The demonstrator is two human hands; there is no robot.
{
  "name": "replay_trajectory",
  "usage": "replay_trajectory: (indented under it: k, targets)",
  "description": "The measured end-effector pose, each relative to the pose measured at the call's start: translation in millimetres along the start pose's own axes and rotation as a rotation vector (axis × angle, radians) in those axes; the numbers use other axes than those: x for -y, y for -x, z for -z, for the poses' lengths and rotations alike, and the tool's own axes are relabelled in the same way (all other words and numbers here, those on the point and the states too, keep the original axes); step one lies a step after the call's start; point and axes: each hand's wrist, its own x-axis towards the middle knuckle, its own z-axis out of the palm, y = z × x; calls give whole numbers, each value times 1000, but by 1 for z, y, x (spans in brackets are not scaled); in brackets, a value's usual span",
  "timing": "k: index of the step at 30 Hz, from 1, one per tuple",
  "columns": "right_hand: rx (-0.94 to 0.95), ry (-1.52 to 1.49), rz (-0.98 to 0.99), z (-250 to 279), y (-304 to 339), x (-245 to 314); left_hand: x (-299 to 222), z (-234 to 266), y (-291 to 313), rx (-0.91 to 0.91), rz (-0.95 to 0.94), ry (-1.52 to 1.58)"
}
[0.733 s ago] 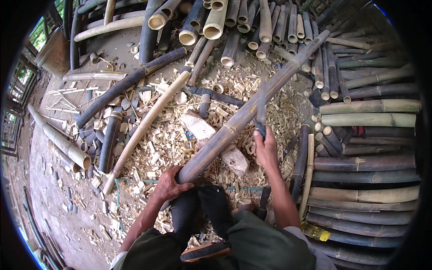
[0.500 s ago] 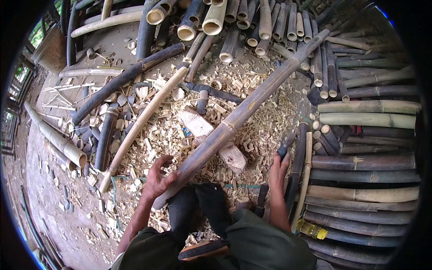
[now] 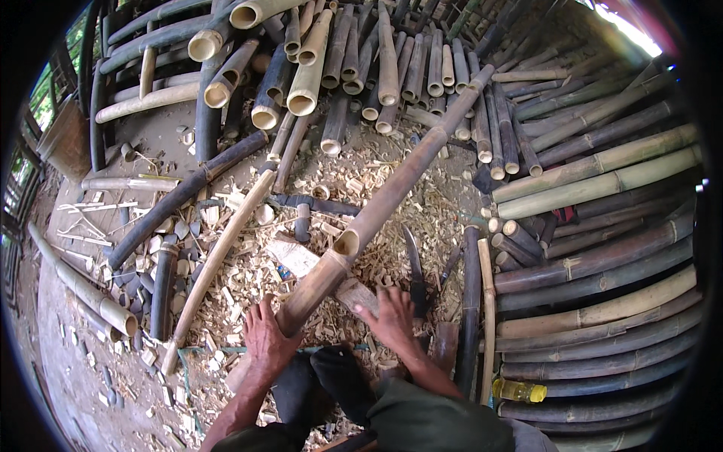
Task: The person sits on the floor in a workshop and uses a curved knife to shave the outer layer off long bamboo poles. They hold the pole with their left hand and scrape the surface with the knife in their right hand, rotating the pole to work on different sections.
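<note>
My left hand (image 3: 267, 337) grips the near end of a long brown bamboo pole (image 3: 399, 188). The pole slants from my knees up to the right, toward the stacked bamboo. My right hand (image 3: 392, 320) rests palm down, fingers spread, on a pale wooden block (image 3: 358, 294) under the pole. A dark-bladed knife (image 3: 413, 260) lies just right of those fingers with its point away from me. Its handle touches or nearly touches the hand, and I see no grip around it.
Cut bamboo culms are piled along the back (image 3: 309, 75) and stacked at the right (image 3: 602, 248). Shavings and offcuts (image 3: 248, 248) cover the ground around a pale split strip (image 3: 218, 264). A yellow bottle (image 3: 520, 390) lies at the lower right. My dark-clad legs (image 3: 316, 380) are below.
My right hand, which held the knife up at the right, has come down left onto the block, with the knife beside it. My left hand stays on the pole's end, and my head has tilted.
</note>
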Motion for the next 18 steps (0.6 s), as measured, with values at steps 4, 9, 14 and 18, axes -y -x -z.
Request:
replay_trajectory:
  k: [4,9,14,18]
  targets:
    - [11,-31,51,-14,5,14,10,-5,7,78,-27,-13]
    - [17,27,25,-10,6,25,7,-22,6,22,-48,56]
    - [26,32,-2,-29,7,28,9,-29,-2,47,-84,83]
    - [95,8,-55,-34,3,21,15,7,20,142,-84,117]
